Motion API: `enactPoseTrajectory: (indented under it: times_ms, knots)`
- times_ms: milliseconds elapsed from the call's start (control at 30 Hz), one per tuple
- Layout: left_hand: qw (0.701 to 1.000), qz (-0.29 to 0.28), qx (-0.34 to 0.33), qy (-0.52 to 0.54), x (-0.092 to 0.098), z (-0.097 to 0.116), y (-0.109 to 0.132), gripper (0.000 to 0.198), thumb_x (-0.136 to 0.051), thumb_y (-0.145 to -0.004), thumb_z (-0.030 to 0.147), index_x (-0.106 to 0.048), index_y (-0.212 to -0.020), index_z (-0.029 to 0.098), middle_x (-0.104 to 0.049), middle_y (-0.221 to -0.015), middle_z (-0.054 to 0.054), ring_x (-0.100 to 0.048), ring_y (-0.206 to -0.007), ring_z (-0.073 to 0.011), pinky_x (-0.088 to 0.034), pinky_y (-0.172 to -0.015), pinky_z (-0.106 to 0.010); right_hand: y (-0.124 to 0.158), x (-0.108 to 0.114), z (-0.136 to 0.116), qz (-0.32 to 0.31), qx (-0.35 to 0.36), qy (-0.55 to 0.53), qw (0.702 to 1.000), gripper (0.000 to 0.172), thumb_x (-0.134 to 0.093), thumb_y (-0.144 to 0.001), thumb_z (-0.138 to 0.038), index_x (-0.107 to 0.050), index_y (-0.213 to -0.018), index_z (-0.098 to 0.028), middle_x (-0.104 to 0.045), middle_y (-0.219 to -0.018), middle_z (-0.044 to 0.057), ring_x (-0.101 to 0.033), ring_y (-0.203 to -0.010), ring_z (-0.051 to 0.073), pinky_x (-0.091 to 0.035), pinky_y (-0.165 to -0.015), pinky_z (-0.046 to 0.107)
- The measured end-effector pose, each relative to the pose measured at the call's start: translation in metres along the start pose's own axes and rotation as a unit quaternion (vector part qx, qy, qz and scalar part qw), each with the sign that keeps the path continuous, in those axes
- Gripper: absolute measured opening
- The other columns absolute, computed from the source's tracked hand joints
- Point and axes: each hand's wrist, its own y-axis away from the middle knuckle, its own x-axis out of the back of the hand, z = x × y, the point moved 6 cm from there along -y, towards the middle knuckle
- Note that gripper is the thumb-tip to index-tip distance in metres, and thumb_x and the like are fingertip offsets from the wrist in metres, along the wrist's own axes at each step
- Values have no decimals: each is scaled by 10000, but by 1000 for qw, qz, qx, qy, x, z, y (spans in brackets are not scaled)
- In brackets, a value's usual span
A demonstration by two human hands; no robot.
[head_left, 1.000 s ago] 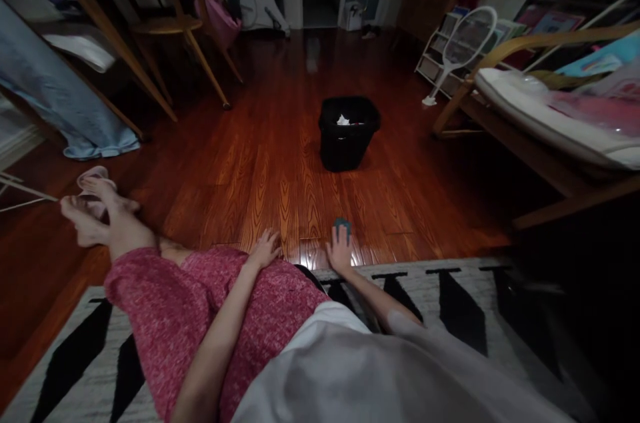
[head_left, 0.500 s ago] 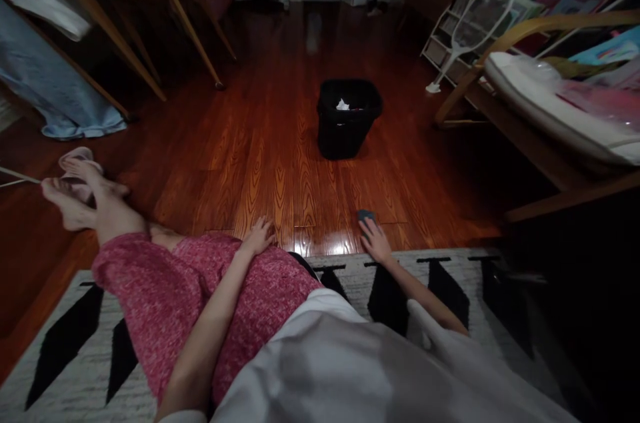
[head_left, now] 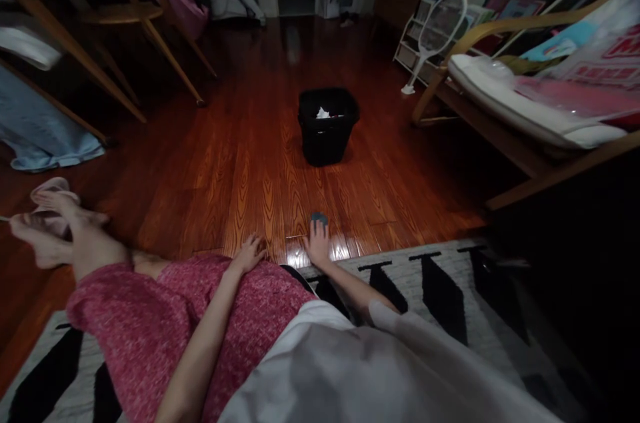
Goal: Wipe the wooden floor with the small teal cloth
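Note:
I sit on a black-and-white rug with my legs in pink trousers stretched to the left. My right hand lies flat on the shiny wooden floor, fingers pressed on a small blue-grey cloth or sponge that sticks out past the fingertips. My left hand rests on my knee with its fingers loosely apart, holding nothing. A black waste bin with white paper inside stands on the floor straight ahead.
A wooden lounge chair with a white cushion stands at the right. A white racket-shaped swatter leans on a low shelf behind it. Wooden frame legs and blue fabric are at the left. A pink slipper lies by my feet.
My right hand slid the small cloth over the floor, first to the right, then back left toward my knee. The view swung slightly. My left hand stayed on the knee.

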Motion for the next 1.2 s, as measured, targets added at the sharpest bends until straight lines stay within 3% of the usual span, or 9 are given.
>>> enactPoseTrajectory:
  times_ms: [100,200,333,500,633,767,933,1067,1200]
  knots:
    - [1000,2,2,1,0,2,3,602,-476,-942,470,-436,-1471,186,-302,-1617,-171,-388,-1437,-339,-356,-1145,-506,2,-13,-35,-19,106,-7,994,646,-356,-993,-357,-265,-1575,-94,-344,-1603,174,-277,-1491,255,-103,-1234,484]
    - [1000,1,7,-1,1,5,5,591,-480,-941,452,-434,-1472,194,-308,-1616,-166,-385,-1442,-326,-351,-1152,-490,-6,-8,-16,-26,146,7,989,617,-340,-988,-302,-268,-1581,-150,-290,-1635,124,-232,-1512,218,-138,-1232,458]
    - [1000,-4,11,-3,2,12,6,575,-472,-947,421,-438,-1469,181,-275,-1629,-173,-381,-1445,-322,-352,-1154,-486,-26,26,81,-5,58,45,997,618,-287,-990,-292,-251,-1587,-140,-295,-1632,142,-239,-1511,240,-181,-1217,476]
    - [1000,-8,28,2,-1,14,3,590,-507,-941,409,-416,-1490,214,-257,-1637,-171,-364,-1452,-344,-367,-1139,-518,-15,74,219,125,-160,74,976,657,-233,-994,-339,-143,-1606,-117,-289,-1614,227,-267,-1494,321,-227,-1171,587]
    - [1000,-9,20,-3,0,18,1,613,-516,-941,366,-379,-1517,208,-238,-1644,-170,-191,-1522,-315,-272,-1193,-523,-6,75,247,185,-235,67,952,686,-235,-986,-363,-131,-1603,-81,-295,-1589,288,-277,-1479,383,-226,-1134,666]
    - [1000,-14,9,-10,6,24,3,650,-498,-945,389,-325,-1552,233,-187,-1660,-149,-121,-1534,-319,-233,-1195,-572,-32,52,183,162,-194,35,967,725,-228,-983,-394,-162,-1575,20,-247,-1590,330,-204,-1502,398,-185,-1153,663]
    - [999,-5,10,-32,12,27,9,673,-500,-948,392,-283,-1570,255,-149,-1672,-123,-105,-1539,-304,-225,-1201,-556,-67,-1,19,-3,10,17,1000,717,-259,-993,-407,-171,-1580,-4,-189,-1639,242,-143,-1531,332,-112,-1217,569]
    - [999,7,15,-39,14,27,10,681,-501,-945,382,-267,-1574,265,-144,-1675,-114,-102,-1540,-292,-230,-1202,-545,-51,-38,-105,-89,217,8,972,683,-346,-993,-414,-239,-1583,-86,-197,-1654,175,-145,-1537,278,-116,-1238,497]
    - [999,16,11,-42,14,29,10,698,-512,-934,341,-258,-1577,245,-165,-1667,-128,-114,-1539,-283,-194,-1215,-540,-25,-49,-149,-114,358,-12,927,675,-443,-962,-392,-306,-1564,-118,-246,-1644,158,-188,-1528,247,-170,-1234,467]
